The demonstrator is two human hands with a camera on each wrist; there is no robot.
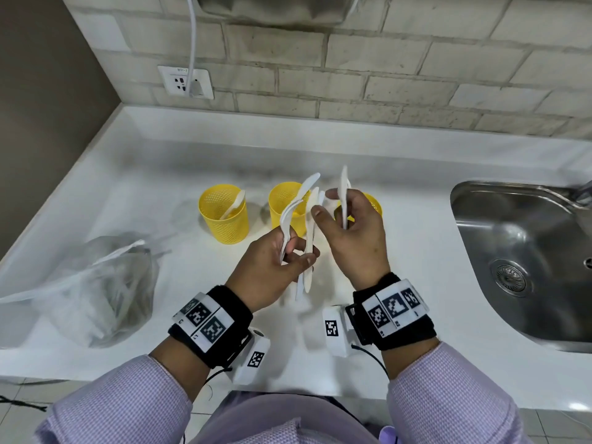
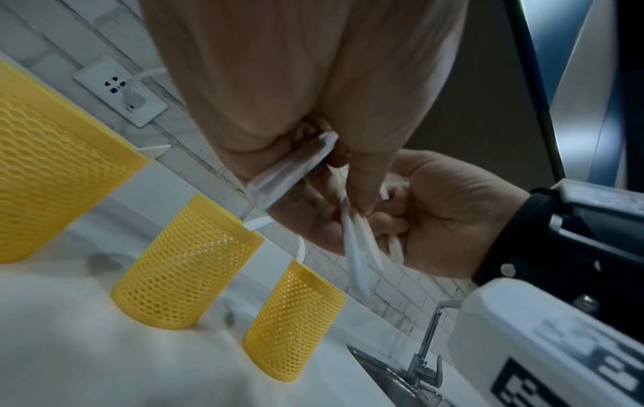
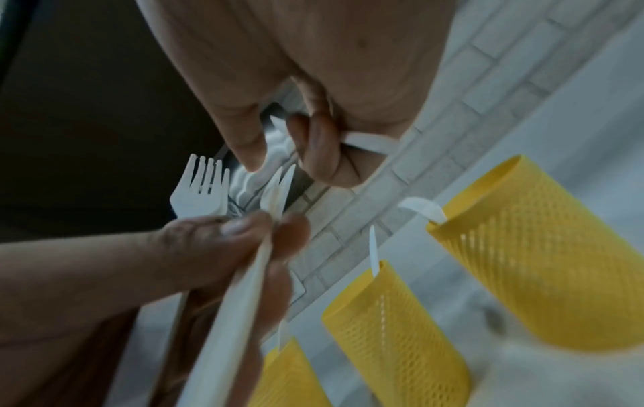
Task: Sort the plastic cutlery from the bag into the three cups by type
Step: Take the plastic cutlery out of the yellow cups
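Note:
My left hand (image 1: 298, 251) grips a fanned bunch of white plastic cutlery (image 1: 296, 213) upright above the counter; fork tines (image 3: 202, 190) show in the right wrist view. My right hand (image 1: 346, 219) pinches one white piece (image 1: 344, 187) upright, close beside the bunch; its type is unclear. Three yellow mesh cups stand in a row behind the hands: the left cup (image 1: 224, 216) holds a spoon (image 1: 237, 203), the middle cup (image 1: 282, 203) is partly covered by the bunch, and the right cup (image 1: 376, 205) is mostly hidden by my right hand. The clear bag (image 1: 96, 283) with more cutlery lies at the left.
A steel sink (image 1: 519, 261) is set into the white counter (image 1: 416, 267) at the right, with a tap (image 2: 428, 347). A tiled wall with a socket (image 1: 185, 81) and a plugged-in cable runs behind. The counter's front edge is near my sleeves.

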